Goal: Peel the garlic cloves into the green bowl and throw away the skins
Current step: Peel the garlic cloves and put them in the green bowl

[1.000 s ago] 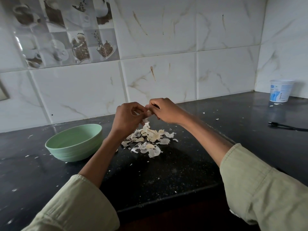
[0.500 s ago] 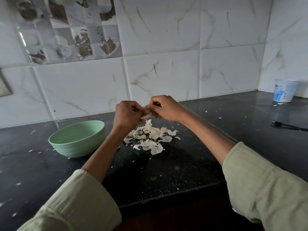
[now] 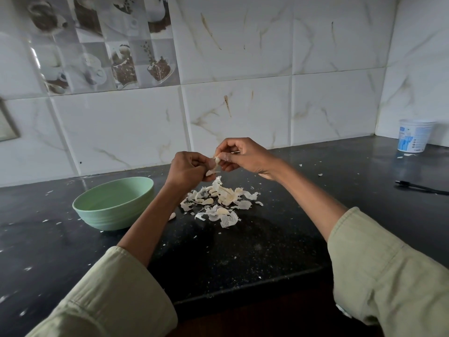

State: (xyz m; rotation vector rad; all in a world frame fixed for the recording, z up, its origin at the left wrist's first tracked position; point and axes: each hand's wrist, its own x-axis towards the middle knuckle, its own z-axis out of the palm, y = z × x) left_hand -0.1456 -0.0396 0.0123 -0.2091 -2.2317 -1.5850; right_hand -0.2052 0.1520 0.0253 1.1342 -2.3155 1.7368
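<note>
Two bare forearms, loose pale green sleeves (image 3: 116, 295) pushed up, stitched cuffs

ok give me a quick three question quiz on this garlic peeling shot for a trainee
1. True or false: the green bowl stands to the right of the pile of skins.
2. Which hand is higher? A) left hand B) right hand
3. What stands in the far right corner of the counter?

Key:
1. False; it is to the left of the pile.
2. B; both hands pinch the garlic clove above the pile.
3. A white plastic tub, with a black pen lying nearer.
</note>
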